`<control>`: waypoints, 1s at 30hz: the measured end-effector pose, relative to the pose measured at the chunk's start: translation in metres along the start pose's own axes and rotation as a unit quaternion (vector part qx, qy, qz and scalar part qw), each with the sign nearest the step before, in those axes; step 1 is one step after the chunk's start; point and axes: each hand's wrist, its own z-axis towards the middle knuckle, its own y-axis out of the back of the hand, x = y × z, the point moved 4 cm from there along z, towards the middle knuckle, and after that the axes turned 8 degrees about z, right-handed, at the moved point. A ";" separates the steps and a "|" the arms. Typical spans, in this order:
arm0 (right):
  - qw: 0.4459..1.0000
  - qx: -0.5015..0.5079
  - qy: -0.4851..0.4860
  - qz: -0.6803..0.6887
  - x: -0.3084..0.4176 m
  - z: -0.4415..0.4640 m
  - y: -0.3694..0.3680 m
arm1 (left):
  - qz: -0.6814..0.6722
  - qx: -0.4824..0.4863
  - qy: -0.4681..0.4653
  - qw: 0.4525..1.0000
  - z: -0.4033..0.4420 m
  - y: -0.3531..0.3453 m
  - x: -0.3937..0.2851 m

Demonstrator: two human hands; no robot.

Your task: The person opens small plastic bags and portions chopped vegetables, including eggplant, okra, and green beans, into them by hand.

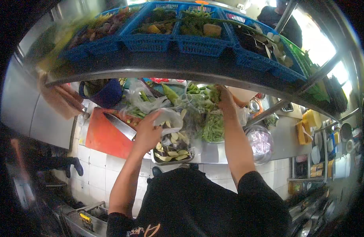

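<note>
My left hand is closed at the edge of a clear plastic bag, which is held with its mouth spread. Just below the bag, a metal tray holds cut eggplant pieces. My right hand reaches forward under the shelf, its fingers closed around leafy greens; the fingertips are partly hidden. Below that hand lies a pile of cut green beans. Left of my left hand, a knife rests on an orange cutting board.
An overhead shelf carries blue baskets of vegetables. A blue pot stands back left. A plastic-covered metal bowl sits right, near the counter edge. Another person is beyond the shelf; another person's foot shows at left.
</note>
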 end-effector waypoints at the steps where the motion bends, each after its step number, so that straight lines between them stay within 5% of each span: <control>1: 0.973 -0.046 -0.125 0.189 0.059 -0.038 -0.042 | 0.038 -0.006 -0.024 0.999 0.002 -0.001 -0.006; 4: 0.902 -0.006 -0.233 0.364 0.141 -0.106 -0.124 | 0.066 0.012 -0.003 0.998 0.010 -0.007 -0.015; 7: 0.857 0.076 -0.287 0.420 0.149 -0.155 -0.172 | 0.048 0.008 -0.020 0.999 0.017 -0.016 -0.014; 8: 0.804 0.064 -0.366 0.465 0.155 -0.172 -0.189 | 0.069 0.013 -0.032 0.997 0.019 -0.019 -0.014; 9: 0.926 0.110 -0.260 0.251 0.145 -0.178 -0.193 | 0.066 0.017 -0.032 0.997 0.018 -0.020 -0.019; 10: 0.979 0.147 -0.137 0.016 0.129 -0.183 -0.196 | 0.063 0.021 -0.033 0.997 0.017 -0.018 -0.027; 11: 0.960 0.174 -0.005 -0.221 0.115 -0.185 -0.200 | 0.060 0.025 -0.033 0.997 0.016 -0.017 -0.032; 14: 0.925 0.125 0.174 -0.314 0.090 -0.174 -0.205 | 0.037 0.034 -0.041 0.998 0.017 -0.029 -0.020; 16: 0.996 0.039 -0.059 0.061 0.052 -0.165 -0.202 | 0.025 0.017 -0.042 0.999 0.018 -0.038 -0.011; 18: 0.977 0.001 -0.163 0.140 0.038 -0.166 -0.204 | 0.024 0.003 -0.041 0.999 0.019 -0.040 -0.007; 21: 0.970 0.074 -0.081 -0.218 0.060 -0.169 -0.202 | 0.040 0.013 -0.021 0.999 0.020 -0.040 -0.004; 23: 0.866 0.174 0.035 -0.467 0.123 -0.174 -0.216 | 0.052 0.046 0.008 0.998 0.023 -0.038 -0.002; 25: 0.944 0.127 0.063 -0.298 0.058 -0.160 -0.201 | 0.064 0.038 -0.020 0.997 0.027 -0.045 0.012; 27: 0.944 0.150 0.100 -0.275 0.052 -0.150 -0.200 | 0.080 0.020 -0.030 0.996 0.030 -0.051 0.029; 29: 0.870 0.250 0.141 -0.400 0.116 -0.152 -0.209 | 0.099 -0.006 -0.019 0.995 0.030 -0.050 0.045; 30: 0.907 0.229 0.058 -0.349 0.134 -0.148 -0.201 | 0.082 0.004 0.018 0.996 0.032 -0.043 0.047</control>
